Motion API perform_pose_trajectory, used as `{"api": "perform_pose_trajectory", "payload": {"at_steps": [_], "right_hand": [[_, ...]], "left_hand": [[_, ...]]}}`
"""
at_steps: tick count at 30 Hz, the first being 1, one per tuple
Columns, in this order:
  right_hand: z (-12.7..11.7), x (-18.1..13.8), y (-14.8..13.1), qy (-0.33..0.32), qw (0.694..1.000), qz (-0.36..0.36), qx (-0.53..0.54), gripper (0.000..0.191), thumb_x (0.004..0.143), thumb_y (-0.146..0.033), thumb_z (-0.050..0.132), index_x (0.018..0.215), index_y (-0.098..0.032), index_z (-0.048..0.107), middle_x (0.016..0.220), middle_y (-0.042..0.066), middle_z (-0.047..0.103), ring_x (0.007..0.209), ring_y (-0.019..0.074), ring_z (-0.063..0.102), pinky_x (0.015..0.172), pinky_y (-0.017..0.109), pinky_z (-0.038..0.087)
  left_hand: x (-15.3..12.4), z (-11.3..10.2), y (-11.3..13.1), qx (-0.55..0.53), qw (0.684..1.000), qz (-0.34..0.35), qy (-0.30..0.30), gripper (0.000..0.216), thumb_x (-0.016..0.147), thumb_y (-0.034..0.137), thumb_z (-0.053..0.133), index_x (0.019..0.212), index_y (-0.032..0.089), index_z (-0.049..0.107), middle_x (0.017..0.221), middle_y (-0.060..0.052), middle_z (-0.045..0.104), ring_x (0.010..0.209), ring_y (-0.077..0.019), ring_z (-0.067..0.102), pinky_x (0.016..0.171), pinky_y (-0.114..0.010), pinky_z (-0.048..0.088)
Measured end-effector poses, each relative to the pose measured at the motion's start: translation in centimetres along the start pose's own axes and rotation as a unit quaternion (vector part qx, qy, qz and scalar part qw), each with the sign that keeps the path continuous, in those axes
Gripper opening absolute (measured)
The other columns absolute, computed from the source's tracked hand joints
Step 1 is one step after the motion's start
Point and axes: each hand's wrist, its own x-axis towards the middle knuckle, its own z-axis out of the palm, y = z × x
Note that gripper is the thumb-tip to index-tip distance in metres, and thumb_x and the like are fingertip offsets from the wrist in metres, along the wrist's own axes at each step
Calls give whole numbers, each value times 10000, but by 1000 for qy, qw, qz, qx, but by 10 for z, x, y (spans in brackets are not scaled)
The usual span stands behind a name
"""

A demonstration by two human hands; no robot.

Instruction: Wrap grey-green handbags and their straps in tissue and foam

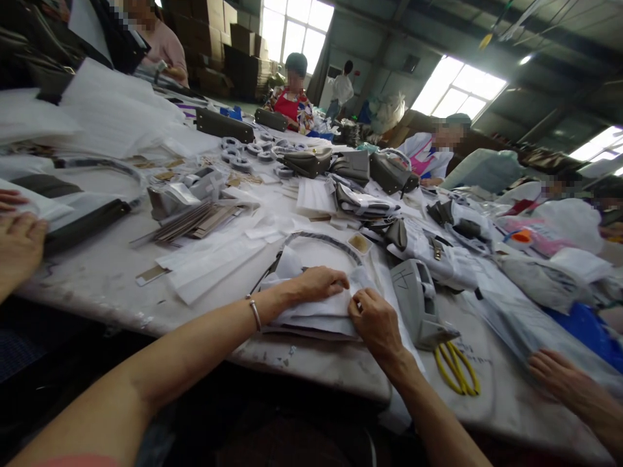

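A handbag lies in front of me at the table's edge, covered with white wrapping paper (311,310). Its curved, wrapped handle (327,237) arches out on the far side. My left hand (322,283) lies across the paper, its fingers curled inward; what they hold, if anything, is too small to make out. Close beside it, my right hand (376,318) is closed, fingertips pinching the paper at the bag's right side. To the right of that hand stands a grey tape dispenser (411,301), with yellow-handled scissors (457,368) just in front of it.
Flat card strips (197,220) and loose white sheets (214,266) lie to the left. A small open container (359,244) sits beyond the bag. Co-workers' hands (22,243) show at the left edge, another hand (555,370) at right. Dark handbags (304,161) and tape rolls (233,152) fill the far side.
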Motion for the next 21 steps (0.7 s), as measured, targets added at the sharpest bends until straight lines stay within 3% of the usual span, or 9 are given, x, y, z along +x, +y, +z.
{"api": "perform_pose_trajectory", "payload": {"at_steps": [5, 10, 13, 17, 21], "right_hand": [[5, 0, -4, -19, 999, -28, 2, 242, 902, -115, 471, 726, -168, 629, 756, 57, 639, 734, 176, 575, 697, 289, 365], [-2, 6, -8, -55, 998, 3, 17, 264, 915, -156, 459, 744, -166, 659, 766, 68, 658, 731, 179, 589, 681, 291, 381], [-16, 14, 6, -96, 987, 66, 112, 309, 940, -284, 470, 766, -179, 703, 783, 62, 694, 731, 179, 623, 705, 290, 413], [-27, 18, 43, -78, 953, 203, 212, 310, 871, -421, 533, 848, -201, 751, 784, 44, 734, 752, 199, 665, 720, 296, 457], [-21, 13, 61, -127, 936, 230, 233, 270, 809, -391, 563, 859, -217, 763, 832, 38, 756, 799, 217, 686, 761, 315, 482]], "left_hand": [[10, 12, 14, 49, 999, -21, -7, 354, 886, 243, 569, 1237, 219, 539, 960, -77, 720, 935, -269, 686, 821, -350, 496], [17, 14, 19, 70, 997, -32, -9, 344, 894, 207, 526, 1234, 161, 493, 1005, -136, 708, 932, -288, 689, 799, -372, 507], [12, 9, 13, 63, 997, -35, 0, 316, 903, 225, 499, 1213, 166, 488, 1030, -114, 703, 962, -253, 681, 805, -327, 508], [8, 7, 9, 58, 998, -37, 7, 312, 889, 207, 481, 1201, 213, 498, 1028, -58, 704, 959, -225, 677, 808, -310, 510], [5, 15, 14, 67, 996, -45, 25, 339, 887, 190, 457, 1222, 233, 488, 1034, -44, 701, 951, -231, 679, 810, -333, 516]]}}
